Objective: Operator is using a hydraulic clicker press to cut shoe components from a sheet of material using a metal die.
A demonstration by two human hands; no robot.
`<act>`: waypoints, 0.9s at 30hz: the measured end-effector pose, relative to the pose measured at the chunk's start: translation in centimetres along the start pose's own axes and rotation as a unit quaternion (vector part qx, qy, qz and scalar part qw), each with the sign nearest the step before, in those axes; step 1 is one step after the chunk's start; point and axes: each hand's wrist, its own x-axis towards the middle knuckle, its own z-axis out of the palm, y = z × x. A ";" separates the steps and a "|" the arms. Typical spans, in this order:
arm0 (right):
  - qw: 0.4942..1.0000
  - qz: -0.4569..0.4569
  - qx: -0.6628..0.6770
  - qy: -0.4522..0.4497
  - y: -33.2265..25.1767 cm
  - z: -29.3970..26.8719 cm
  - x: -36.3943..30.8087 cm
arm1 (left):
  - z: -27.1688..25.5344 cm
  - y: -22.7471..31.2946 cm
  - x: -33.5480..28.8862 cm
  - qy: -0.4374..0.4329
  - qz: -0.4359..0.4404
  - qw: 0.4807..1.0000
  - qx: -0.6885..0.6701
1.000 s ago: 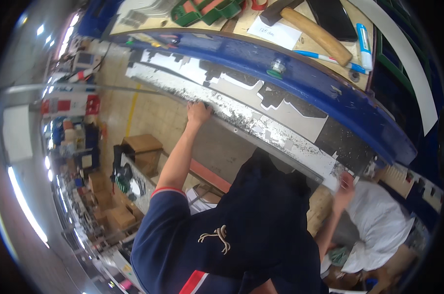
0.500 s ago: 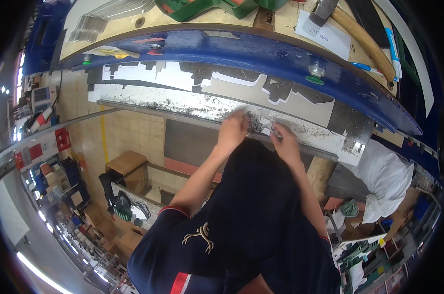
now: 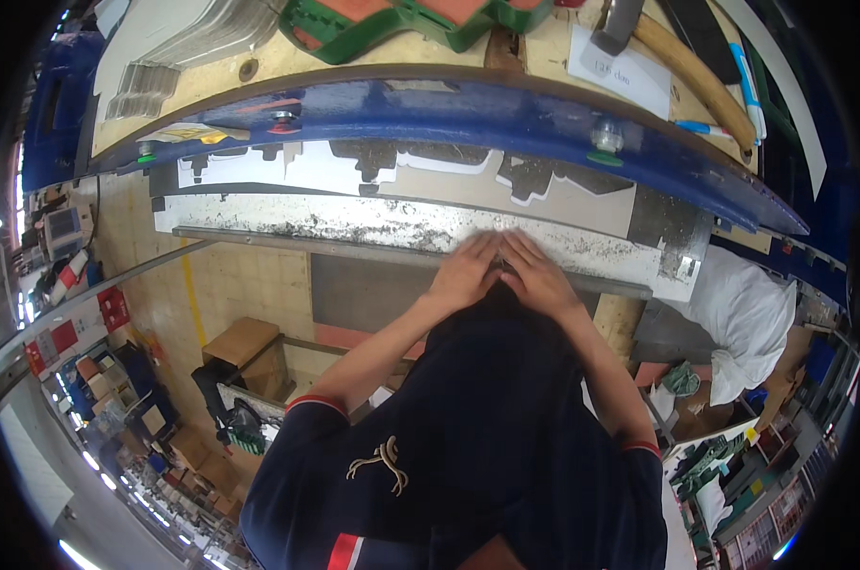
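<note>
Speckled strip [image 3: 401, 226]: left fingers [image 3: 475, 249] now closer to right fingers [image 3: 527, 251]

Hands [image 3: 465, 273] together at silvery ledge [image 3: 287, 217]

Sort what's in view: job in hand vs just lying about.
Likely in the job:
- left hand
- right hand
- speckled pale strip at the hands

Apparently lying about:
- hammer
- green frame
- white sack
- cardboard box
</note>
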 end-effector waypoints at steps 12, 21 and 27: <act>0.996 -0.058 -0.054 0.036 1.3 1.0 -1.9 | 1.7 0.6 0.5 -0.024 0.018 0.999 0.018; 0.987 0.004 0.138 -0.088 5.2 -1.9 -1.6 | 1.6 1.3 4.7 -0.127 0.019 0.990 -0.057; 0.983 0.028 0.164 -0.072 9.6 -4.4 -3.7 | 4.0 5.2 9.1 -0.182 -0.069 0.978 -0.073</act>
